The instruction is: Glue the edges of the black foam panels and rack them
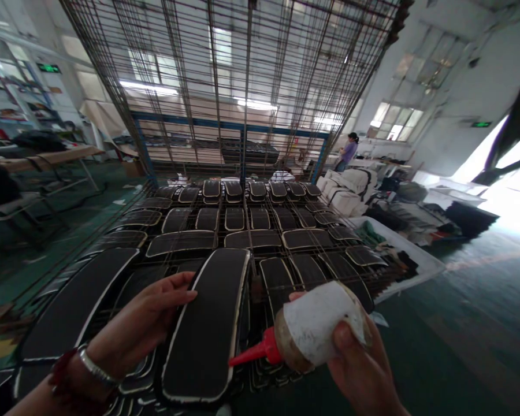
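My left hand point(167, 300) pinches the left edge of a long black panel point(210, 323) with rounded corners and a pale line along its rim. My right hand point(359, 352) is wrapped round a squeeze bottle point(316, 326) with a white label and a red pointed nozzle. The bottle is tilted sideways, its nozzle tip at the panel's lower right edge. Another long black panel point(82, 300) with a pale border lies to the left of my left hand.
A wire rack point(242, 75) slopes up ahead, its lower layers carrying rows of smaller black panels point(234, 219). To the right are a white bin point(420, 260) and white bundles point(346, 188). A person point(349, 151) stands farther back. Tables point(47, 159) stand at left.
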`<state>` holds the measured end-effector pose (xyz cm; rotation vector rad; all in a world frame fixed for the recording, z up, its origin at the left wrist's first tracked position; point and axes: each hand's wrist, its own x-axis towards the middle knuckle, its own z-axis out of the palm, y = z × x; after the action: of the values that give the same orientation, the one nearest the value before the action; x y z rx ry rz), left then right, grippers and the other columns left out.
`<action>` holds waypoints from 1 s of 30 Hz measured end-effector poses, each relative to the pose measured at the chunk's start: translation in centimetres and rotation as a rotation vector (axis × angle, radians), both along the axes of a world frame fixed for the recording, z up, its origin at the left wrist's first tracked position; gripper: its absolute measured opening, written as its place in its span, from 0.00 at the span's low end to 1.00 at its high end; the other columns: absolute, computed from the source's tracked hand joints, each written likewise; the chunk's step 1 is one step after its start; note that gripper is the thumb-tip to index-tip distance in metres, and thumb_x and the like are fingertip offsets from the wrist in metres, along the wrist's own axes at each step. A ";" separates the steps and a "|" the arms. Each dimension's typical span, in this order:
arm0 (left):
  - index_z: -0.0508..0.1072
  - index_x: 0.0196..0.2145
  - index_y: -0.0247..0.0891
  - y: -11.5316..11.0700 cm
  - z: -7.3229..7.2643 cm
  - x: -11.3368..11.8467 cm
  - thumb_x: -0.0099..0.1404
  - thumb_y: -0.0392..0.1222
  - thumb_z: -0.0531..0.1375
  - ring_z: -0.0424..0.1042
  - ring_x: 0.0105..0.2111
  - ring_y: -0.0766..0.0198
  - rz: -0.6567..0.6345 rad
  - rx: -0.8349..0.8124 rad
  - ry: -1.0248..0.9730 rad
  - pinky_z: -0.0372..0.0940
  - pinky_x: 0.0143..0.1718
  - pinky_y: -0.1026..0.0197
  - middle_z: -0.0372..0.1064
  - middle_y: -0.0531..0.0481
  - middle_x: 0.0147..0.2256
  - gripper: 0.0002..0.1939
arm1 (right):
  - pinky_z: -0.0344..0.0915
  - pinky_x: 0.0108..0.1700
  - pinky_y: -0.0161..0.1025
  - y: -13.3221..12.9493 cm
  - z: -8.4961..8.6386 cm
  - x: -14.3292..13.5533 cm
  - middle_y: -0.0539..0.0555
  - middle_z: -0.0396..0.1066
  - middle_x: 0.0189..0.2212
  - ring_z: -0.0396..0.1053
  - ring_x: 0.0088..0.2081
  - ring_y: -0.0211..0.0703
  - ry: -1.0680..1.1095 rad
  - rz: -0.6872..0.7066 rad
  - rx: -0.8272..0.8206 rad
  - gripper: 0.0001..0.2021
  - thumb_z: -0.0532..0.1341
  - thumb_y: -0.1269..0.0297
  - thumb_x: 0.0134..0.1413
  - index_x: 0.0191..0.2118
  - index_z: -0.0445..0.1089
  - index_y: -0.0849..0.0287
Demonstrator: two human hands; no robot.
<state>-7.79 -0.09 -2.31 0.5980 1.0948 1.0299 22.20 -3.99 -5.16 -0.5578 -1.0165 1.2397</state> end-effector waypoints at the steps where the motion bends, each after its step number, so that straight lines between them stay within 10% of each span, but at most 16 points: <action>1: 0.76 0.44 0.35 0.0 0.0 0.0 0.56 0.26 0.69 0.82 0.29 0.56 0.019 0.004 -0.002 0.78 0.31 0.57 0.82 0.43 0.35 0.19 | 0.75 0.44 0.47 -0.1 -0.1 0.1 0.61 0.76 0.41 0.76 0.42 0.57 0.001 0.001 -0.002 0.20 0.73 0.52 0.62 0.54 0.74 0.53; 19: 0.69 0.26 0.33 0.3 0.4 4.0 0.68 0.18 0.51 0.76 0.18 0.69 0.531 -0.070 -0.266 0.74 0.22 0.72 0.74 0.52 0.20 0.18 | 0.74 0.47 0.49 1.2 -2.1 0.9 0.63 0.71 0.51 0.71 0.51 0.60 0.048 -0.297 0.030 0.20 0.71 0.53 0.64 0.58 0.72 0.51; 30: 0.70 0.33 0.33 1.2 -0.7 4.6 0.68 0.20 0.53 0.78 0.21 0.68 0.536 -0.061 -0.331 0.77 0.24 0.71 0.75 0.51 0.25 0.13 | 0.72 0.50 0.51 0.1 -3.2 -1.0 0.65 0.70 0.53 0.70 0.52 0.63 0.079 -0.362 -0.005 0.27 0.74 0.44 0.57 0.54 0.72 0.55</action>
<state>-3.18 1.09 -3.06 0.0672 1.0042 1.4902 21.23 -3.92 -8.34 -0.6594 -0.8042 0.9356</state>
